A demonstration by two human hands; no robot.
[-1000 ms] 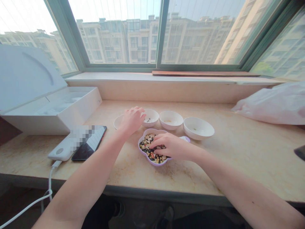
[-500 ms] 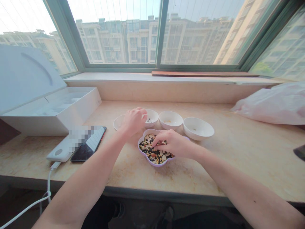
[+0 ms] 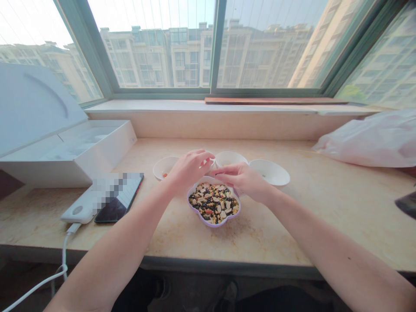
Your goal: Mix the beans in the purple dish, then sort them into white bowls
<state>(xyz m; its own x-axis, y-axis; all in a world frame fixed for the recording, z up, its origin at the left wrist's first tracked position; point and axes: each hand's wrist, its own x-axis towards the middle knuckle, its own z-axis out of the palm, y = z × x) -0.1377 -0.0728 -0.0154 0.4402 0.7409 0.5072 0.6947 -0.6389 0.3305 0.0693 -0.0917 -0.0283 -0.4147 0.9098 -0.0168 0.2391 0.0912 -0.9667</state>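
Note:
A purple-rimmed, scalloped bowl (image 3: pixel 194 213) holds black beans, yellow kernels, peanuts and other mixed pieces. My right hand (image 3: pixel 242 178) is over its far rim, thumb and fingers pinched on a small black bean (image 3: pixel 217 174). Beside it, my left hand (image 3: pixel 190 170) hangs over the row of small white bowls with its fingers curled together; what they hold, if anything, is hidden. It covers most of one white bowl. The left white bowl (image 3: pixel 158 167) has a reddish piece inside. Further right stand another white bowl (image 3: pixel 231 156) and the end white bowl (image 3: pixel 271 173).
On the left lie an open white box (image 3: pixel 107 151), a black phone (image 3: pixel 113 208) and a white power bank (image 3: pixel 78 213) with a cable (image 3: pixel 64 255). A plastic bag (image 3: pixel 370 141) is at the right. The window ledge (image 3: pixel 156 106) runs behind.
My right hand has lifted out of the mix and moved up to the far rim, a dark bean at its fingertips. My left hand has shifted right, uncovering more of the left white bowl.

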